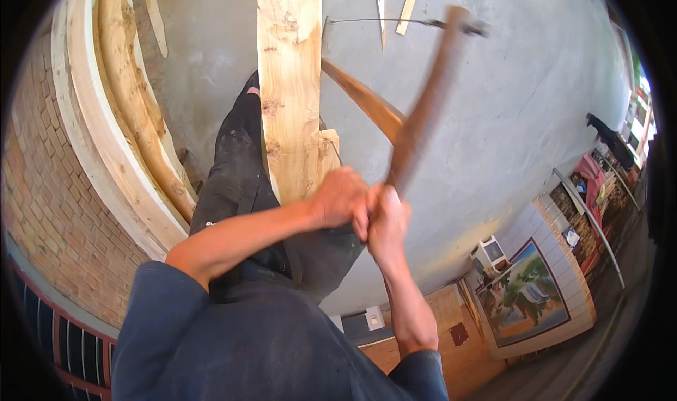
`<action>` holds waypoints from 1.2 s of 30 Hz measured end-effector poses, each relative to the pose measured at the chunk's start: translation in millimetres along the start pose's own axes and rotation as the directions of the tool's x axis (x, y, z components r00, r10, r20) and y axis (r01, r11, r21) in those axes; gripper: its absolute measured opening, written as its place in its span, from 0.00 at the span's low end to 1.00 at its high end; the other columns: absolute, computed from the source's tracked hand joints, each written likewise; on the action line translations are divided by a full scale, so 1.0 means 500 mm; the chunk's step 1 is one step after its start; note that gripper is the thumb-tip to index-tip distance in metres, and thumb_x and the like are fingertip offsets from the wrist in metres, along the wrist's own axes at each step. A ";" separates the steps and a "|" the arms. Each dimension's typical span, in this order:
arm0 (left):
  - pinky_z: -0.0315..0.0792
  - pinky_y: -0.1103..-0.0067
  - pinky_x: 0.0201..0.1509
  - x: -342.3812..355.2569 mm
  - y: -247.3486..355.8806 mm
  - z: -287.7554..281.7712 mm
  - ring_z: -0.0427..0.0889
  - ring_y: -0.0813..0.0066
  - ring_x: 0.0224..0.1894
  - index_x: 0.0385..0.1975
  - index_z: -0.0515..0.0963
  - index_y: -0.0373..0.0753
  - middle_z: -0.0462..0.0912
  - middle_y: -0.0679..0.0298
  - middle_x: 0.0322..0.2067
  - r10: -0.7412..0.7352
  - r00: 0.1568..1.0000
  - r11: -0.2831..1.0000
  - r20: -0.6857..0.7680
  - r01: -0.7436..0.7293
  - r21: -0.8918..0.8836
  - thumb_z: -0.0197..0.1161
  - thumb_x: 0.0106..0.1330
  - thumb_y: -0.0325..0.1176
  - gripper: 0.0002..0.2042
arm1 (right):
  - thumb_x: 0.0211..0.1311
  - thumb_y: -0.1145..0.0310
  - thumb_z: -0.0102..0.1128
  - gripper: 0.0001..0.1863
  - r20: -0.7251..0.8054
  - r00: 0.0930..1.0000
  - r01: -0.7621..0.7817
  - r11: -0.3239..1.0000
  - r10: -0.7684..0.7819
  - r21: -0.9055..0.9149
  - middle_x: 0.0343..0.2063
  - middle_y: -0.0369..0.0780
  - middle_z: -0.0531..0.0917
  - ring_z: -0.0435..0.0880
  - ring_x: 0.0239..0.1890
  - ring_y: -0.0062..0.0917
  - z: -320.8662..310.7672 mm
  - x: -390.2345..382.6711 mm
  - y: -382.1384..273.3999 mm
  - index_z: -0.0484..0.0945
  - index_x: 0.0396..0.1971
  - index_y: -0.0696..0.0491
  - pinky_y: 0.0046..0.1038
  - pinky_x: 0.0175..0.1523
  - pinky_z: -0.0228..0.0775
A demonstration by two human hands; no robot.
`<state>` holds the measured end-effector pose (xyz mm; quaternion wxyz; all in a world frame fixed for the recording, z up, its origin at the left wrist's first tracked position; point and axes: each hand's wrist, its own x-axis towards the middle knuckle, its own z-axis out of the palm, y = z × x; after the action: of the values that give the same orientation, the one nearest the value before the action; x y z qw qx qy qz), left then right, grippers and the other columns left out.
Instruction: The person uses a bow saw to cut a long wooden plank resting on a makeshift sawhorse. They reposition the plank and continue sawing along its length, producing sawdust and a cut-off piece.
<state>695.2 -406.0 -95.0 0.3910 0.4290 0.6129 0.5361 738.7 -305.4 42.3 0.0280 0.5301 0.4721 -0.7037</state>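
My right hand [388, 221] is wrapped round the lower end of the upright arm of a wooden frame saw [423, 112], which is smeared by motion. Pressed against it, my left hand [341, 198] is closed too, at the saw's lower end. The saw's brown stretcher [363, 99] slants up and left to the plank's edge. A thin dark tension wire runs across the saw's top. My hands mostly hide the blade. Ahead of me lies a thick pale plank [289, 63] with knots, its near end by my left hand. My left leg in dark trousers [236, 147] is alongside it.
Long curved slabs of timber [116, 119] lie at the left by a brick surface [63, 211]. Thin wood offcuts [407, 6] are on the grey floor [508, 119] far ahead. To the right are a picture panel [525, 292], a pole [592, 225] and a pink cloth [591, 172].
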 end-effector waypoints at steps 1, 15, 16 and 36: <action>0.68 0.66 0.36 -0.006 0.044 0.013 0.78 0.59 0.28 0.18 0.70 0.50 0.75 0.66 0.21 0.008 1.000 0.997 -0.008 -0.009 -0.074 0.71 0.46 0.51 0.17 | 0.79 0.38 0.47 0.30 0.020 1.000 -0.015 0.999 0.015 0.031 0.13 0.38 0.70 0.62 0.11 0.20 -0.005 -0.052 -0.033 0.64 0.26 0.50 0.25 0.18 0.56; 0.70 0.62 0.43 0.002 -0.024 0.004 0.79 0.53 0.35 0.19 0.74 0.45 0.80 0.62 0.25 -0.124 0.992 0.990 -0.007 0.123 -0.073 0.70 0.47 0.45 0.14 | 0.83 0.52 0.43 0.28 -0.003 0.998 0.065 0.997 -0.065 -0.036 0.12 0.35 0.72 0.67 0.13 0.17 -0.009 0.036 0.055 0.65 0.19 0.53 0.23 0.20 0.56; 0.71 0.62 0.44 0.004 -0.004 -0.005 0.81 0.53 0.36 0.20 0.75 0.44 0.81 0.61 0.27 -0.214 0.963 0.974 0.161 0.224 -0.043 0.70 0.48 0.45 0.14 | 0.83 0.51 0.44 0.29 -0.007 0.999 0.037 0.998 -0.037 -0.044 0.12 0.35 0.72 0.67 0.13 0.18 -0.010 0.023 0.044 0.65 0.19 0.53 0.23 0.21 0.56; 0.72 0.64 0.44 0.011 0.117 -0.008 0.83 0.60 0.37 0.26 0.79 0.48 0.81 0.66 0.28 0.001 0.995 0.999 -0.095 -0.006 -0.051 0.70 0.53 0.47 0.12 | 0.80 0.57 0.47 0.25 0.071 0.997 0.033 0.998 -0.038 0.057 0.14 0.33 0.72 0.69 0.16 0.17 -0.030 -0.083 -0.032 0.67 0.18 0.52 0.24 0.22 0.57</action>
<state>695.7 -398.7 -36.8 0.3713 0.3942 0.6160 0.5720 759.0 -305.5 84.6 0.0176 0.4965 0.4602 -0.7358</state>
